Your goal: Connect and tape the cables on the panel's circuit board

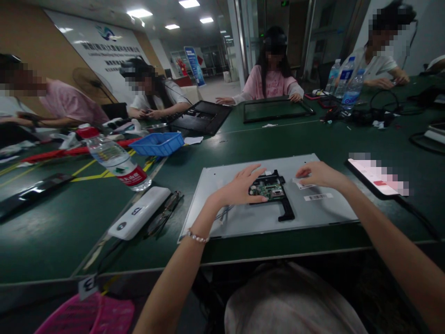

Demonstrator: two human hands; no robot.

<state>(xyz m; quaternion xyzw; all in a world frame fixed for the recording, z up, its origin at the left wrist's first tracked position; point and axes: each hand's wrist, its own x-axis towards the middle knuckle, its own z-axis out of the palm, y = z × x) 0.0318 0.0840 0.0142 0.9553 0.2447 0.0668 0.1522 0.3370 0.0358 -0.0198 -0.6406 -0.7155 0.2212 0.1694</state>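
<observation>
A flat grey display panel [239, 225] lies on the table in front of me. On its middle sits a black plastic bracket [286, 208] with a green circuit board [269, 189] in it. My left hand [241, 185] rests over the left side of the board, thumb and fingers apart. Thin cables [224, 213] show below that hand on the panel. To the right of the bracket, my right hand [318, 175] has its fingers curled together just above a white label [306, 185]; what they pinch, if anything, is hidden. A barcode sticker [318, 197] is below it.
Left of the panel are glasses [163, 215], a white power bank [139, 213], a water bottle [116, 160] and a blue basket [160, 144]. A lit phone [375, 176] with a cable lies right. Several people sit around the table; one touches a black frame [278, 119].
</observation>
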